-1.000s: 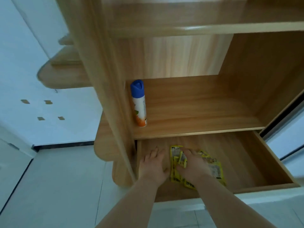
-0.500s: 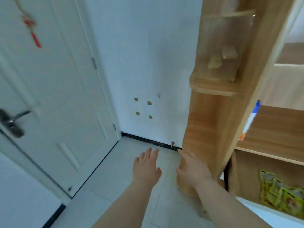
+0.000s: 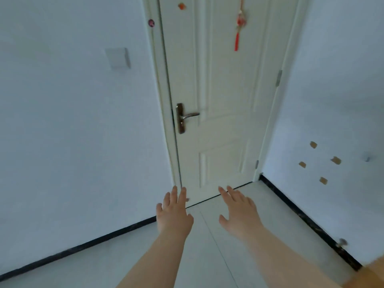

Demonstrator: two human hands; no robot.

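Observation:
My left hand point(image 3: 174, 213) and my right hand point(image 3: 239, 210) are stretched out in front of me over the pale tiled floor point(image 3: 207, 256), palms down. Their fingers are straight and spread, and neither holds anything. Both point toward a closed white door point(image 3: 220, 121) straight ahead, which has a metal lever handle point(image 3: 188, 116) on its left side. The hands are well short of the door and touch nothing.
White walls flank the door, with a black skirting point(image 3: 301, 217) along the floor. A light switch point(image 3: 118, 58) is on the left wall. A red tassel ornament point(image 3: 239, 28) hangs on the door. A wooden corner point(image 3: 372, 275) shows at bottom right.
The view has swung left from the wooden cabinet and its drawer of yellow packets to the door. Both hands left the drawer and now hang empty in the air.

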